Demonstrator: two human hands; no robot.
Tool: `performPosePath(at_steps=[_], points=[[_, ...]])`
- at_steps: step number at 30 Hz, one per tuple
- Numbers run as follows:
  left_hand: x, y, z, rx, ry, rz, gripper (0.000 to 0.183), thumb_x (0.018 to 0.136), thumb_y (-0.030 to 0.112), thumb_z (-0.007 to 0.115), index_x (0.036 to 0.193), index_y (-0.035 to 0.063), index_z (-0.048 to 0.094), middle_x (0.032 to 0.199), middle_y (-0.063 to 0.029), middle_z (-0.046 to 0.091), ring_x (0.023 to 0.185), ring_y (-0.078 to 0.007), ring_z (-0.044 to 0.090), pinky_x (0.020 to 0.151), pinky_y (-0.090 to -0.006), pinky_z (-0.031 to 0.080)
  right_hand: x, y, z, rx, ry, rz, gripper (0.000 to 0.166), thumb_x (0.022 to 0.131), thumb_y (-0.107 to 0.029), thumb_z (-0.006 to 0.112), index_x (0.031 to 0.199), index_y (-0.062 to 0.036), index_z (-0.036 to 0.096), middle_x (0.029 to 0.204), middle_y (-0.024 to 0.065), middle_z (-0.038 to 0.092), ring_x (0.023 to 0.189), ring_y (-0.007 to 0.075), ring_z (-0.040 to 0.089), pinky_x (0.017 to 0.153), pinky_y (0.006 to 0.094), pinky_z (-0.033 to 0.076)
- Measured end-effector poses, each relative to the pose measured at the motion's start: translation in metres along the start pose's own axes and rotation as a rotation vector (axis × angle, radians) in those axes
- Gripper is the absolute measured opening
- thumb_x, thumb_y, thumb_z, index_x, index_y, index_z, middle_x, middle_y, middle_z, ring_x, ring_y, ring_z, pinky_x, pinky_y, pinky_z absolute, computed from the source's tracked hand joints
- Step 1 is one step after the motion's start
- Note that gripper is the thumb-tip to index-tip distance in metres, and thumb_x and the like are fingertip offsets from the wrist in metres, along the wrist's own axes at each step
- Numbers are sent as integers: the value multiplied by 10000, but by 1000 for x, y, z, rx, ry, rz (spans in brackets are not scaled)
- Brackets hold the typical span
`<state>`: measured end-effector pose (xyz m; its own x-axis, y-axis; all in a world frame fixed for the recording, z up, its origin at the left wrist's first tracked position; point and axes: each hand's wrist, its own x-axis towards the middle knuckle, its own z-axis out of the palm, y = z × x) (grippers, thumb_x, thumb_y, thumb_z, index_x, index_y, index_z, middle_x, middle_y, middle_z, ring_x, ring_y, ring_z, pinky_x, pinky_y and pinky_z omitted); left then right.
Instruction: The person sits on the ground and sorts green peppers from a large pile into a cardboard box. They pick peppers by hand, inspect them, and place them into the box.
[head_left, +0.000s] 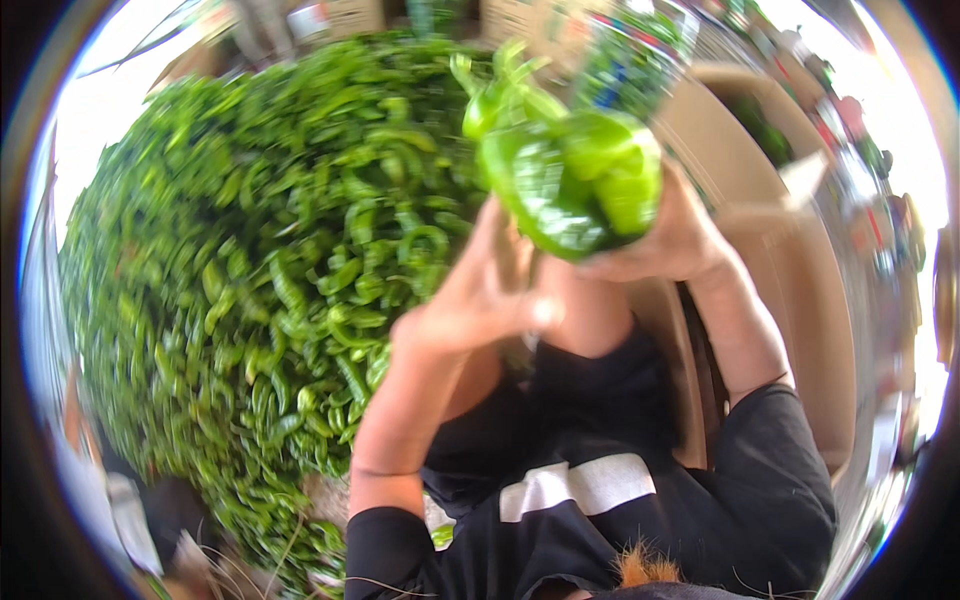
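Observation:
Several green peppers (555, 172) are bunched together in front of me, raised above my knees. My right hand (675, 232) holds the bunch from its right side and underneath. Just below and left of the bunch is my left hand (495, 285), with thumb and fingers spread; blur hides whether its fingertips touch the peppers. A big heap of long green peppers (285, 300) spreads over the left side of the view, beside my legs.
Cardboard boxes (795, 300) stand close along my right side, one with green produce inside. A clear bag of green peppers (630, 67) is beyond my hands. More cardboard boxes (352, 16) line the far edge of the heap.

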<state>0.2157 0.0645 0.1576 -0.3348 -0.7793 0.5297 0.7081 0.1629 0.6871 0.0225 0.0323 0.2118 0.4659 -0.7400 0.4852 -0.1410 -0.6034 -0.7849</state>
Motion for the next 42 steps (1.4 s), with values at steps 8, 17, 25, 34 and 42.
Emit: performPosePath(at_steps=[8,17,25,34,42], points=[[-61,29,-49,1091,362,-644,894,685,505,794,1372,51,446,1493,-137,322,1403,-308,247,1133,-482,169,-324,57,-183,118,460,757,952,530,-174,881,1355,-27,428,1229,52,558,1127,177,522,998,325,397],[-67,31,-93,931,697,-882,619,858,237,704,1343,-28,427,1387,-81,450,971,-94,467,845,-229,392,-509,313,-149,-694,438,1446,696,722,-292,739,1290,-7,457,1211,236,555,1108,366,569,936,444,449],[-96,49,-104,945,959,-921,486,918,254,621,1321,38,456,1416,-89,413,1308,-214,340,1068,-477,258,-500,382,-94,-981,816,1192,584,896,-330,579,1396,-95,391,1380,241,413,1250,430,407,1011,480,377],[-92,42,-102,984,929,-960,453,925,227,605,1311,43,459,1415,-99,418,1333,-226,327,1066,-485,285,-466,328,-97,-1020,103,1305,519,897,-249,554,1384,-131,418,1397,221,384,1284,404,368,1057,493,337],[-83,26,-95,971,834,-1073,515,918,305,618,1334,52,451,1402,-93,433,1341,-239,321,1069,-477,283,-559,328,-68,-1106,-117,1194,568,851,-253,614,1324,-1,426,1386,258,374,1295,446,330,1091,517,266]])
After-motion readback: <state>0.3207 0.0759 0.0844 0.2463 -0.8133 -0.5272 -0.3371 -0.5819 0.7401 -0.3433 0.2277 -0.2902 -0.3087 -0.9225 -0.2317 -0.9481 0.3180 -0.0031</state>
